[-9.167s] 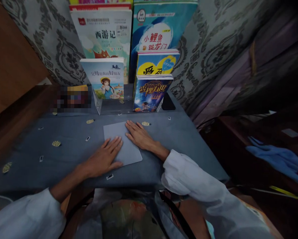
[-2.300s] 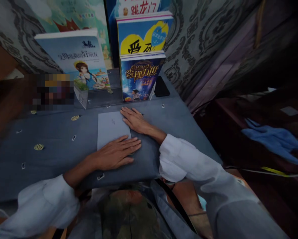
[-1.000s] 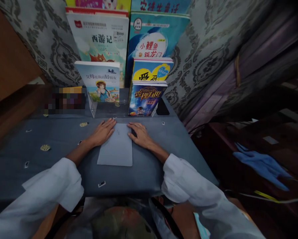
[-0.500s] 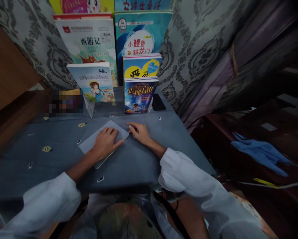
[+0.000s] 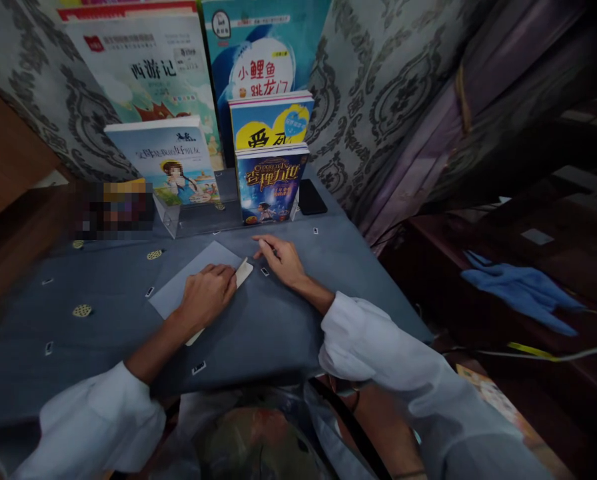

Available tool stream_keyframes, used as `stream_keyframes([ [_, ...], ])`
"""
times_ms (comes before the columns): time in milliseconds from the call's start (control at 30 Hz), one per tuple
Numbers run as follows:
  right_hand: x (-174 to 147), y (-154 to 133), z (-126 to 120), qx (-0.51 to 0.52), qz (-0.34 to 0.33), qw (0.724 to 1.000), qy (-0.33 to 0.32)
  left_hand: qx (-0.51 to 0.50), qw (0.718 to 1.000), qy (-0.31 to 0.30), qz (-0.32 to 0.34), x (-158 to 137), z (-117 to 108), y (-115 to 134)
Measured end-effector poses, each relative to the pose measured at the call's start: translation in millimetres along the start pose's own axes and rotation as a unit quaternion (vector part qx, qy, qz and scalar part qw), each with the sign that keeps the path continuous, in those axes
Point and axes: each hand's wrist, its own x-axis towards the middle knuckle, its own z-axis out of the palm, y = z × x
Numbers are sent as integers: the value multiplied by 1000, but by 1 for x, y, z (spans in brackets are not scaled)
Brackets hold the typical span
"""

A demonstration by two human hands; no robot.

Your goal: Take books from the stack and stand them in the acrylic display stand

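Observation:
A thin grey-blue notebook lies aslant on the grey cloth-covered table. My left hand is over its right side, fingers curled round the cover's edge, which is lifted a little. Cream-coloured pages show beneath the raised cover. Just right of the notebook's far corner, my right hand is apart from it. Its index finger points left and the other fingers are partly bent, with nothing in them.
Behind the notebook, a clear stand holds several upright books, including a blue one in front. A black phone lies beside it. A blurred-out object is at the left. Beyond the table's right edge lies a blue cloth.
My left fingers have curled round the cover's edge and lifted it, uncovering pages. My right hand stays near the same place, slightly apart from the notebook. The view has tilted down and shifted right.

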Motion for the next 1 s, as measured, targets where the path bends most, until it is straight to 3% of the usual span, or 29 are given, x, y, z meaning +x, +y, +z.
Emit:
stream_keyframes([
  [233, -6, -13, -2, 13, -54, 998, -8, -1, 1000, 17, 2, -1, 7, 3],
  [433, -13, -18, 5, -33, -78, 980, -178, -28, 998, 31, 46, -6, 12, -18],
  [667, 2, -1, 15, -102, -143, 963, -205, 43, 997, 4, -65, -25, 12, -61],
  [1000, 34, 12, 35, -169, -128, 945, -250, 37, 998, 17, -42, -25, 13, -60],
])
